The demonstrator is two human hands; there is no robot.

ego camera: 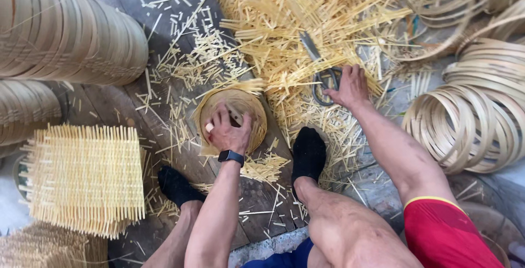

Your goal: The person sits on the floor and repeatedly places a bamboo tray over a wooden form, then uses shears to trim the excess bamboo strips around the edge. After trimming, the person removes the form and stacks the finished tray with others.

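Observation:
My left hand [228, 130], with a dark watch on the wrist, presses down inside a small round woven bamboo basket [257, 116] that sits on the wooden floor between my feet. My right hand [348, 86] reaches out to the right and rests on the handles of a pair of grey scissors [320, 70] lying on a heap of cut bamboo slivers [284, 22]. The scissor blades point away from me. Whether the fingers have closed around the handles is not clear.
Stacked woven baskets [65, 33] fill the upper left. A pile of square woven bamboo mats [85, 178] lies at the left. Bamboo hoop rings [481, 120] are heaped at the right. My feet in black socks [309, 153] rest on the plank floor [115, 109], strewn with offcuts.

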